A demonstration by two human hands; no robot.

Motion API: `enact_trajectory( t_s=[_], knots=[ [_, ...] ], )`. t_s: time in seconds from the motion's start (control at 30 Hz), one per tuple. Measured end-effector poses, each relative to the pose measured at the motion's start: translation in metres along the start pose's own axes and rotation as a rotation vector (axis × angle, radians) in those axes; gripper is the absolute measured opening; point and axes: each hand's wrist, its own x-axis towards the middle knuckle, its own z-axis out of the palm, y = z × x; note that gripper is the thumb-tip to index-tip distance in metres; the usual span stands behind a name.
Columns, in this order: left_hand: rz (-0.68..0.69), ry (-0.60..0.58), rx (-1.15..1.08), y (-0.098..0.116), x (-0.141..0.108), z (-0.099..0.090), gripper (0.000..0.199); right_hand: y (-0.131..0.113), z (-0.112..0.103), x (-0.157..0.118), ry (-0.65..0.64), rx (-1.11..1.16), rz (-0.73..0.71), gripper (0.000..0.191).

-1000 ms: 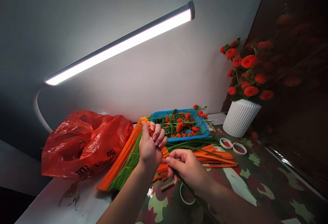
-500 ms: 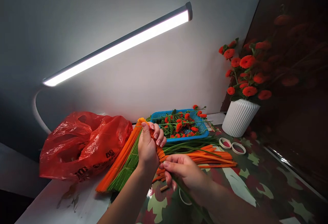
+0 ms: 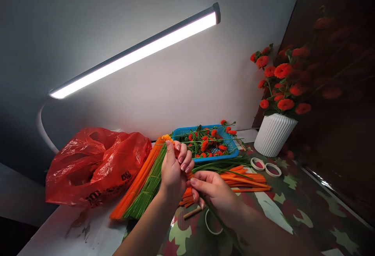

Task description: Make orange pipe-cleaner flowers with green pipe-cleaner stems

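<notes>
My left hand (image 3: 175, 172) is closed around an orange fuzzy strip, mostly hidden by the palm and fingers. An orange-yellow tip (image 3: 166, 137) shows just above its thumb. Close beside it on the right, my right hand (image 3: 213, 193) pinches the lower end of the orange piece, where a long green stem (image 3: 224, 224) runs down toward the bottom of the picture. Bundles of orange stems (image 3: 143, 170) and green stems (image 3: 149, 189) lie left of my left hand. More orange stems (image 3: 249, 180) lie beyond my right hand.
A red plastic bag (image 3: 99, 166) sits at the left. Behind my hands is a blue basket (image 3: 236, 152) of small red flowers. A white vase (image 3: 274, 135) with red flowers stands at the right, near two small round rolls (image 3: 273, 170). A lit lamp (image 3: 137, 53) hangs above.
Both hands have shifted slightly right with the orange piece and green stem. Less of the orange piece shows between them, and more of the ring on the table is visible.
</notes>
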Motion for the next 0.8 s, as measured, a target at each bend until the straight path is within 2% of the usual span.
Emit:
enact_trajectory(
  t_s=[0.13,0.27,0.4,0.8],
  knots=[
    [-0.045,0.029,-0.042,0.005,0.003,0.001,0.043,-0.005,-0.003,0.002,-0.010,-0.087,-0.013,0.042],
    [-0.005,0.052,-0.062,0.013,0.006,0.000,0.044,-0.009,-0.005,0.000,-0.036,-0.259,0.010,0.047],
    [0.012,0.060,-0.057,0.013,0.006,0.000,0.044,-0.008,-0.004,-0.002,0.026,-0.361,-0.022,0.044],
    [0.029,0.037,-0.040,0.004,0.001,0.000,0.043,-0.006,0.002,-0.004,0.070,-0.368,-0.077,0.045]
  ],
)
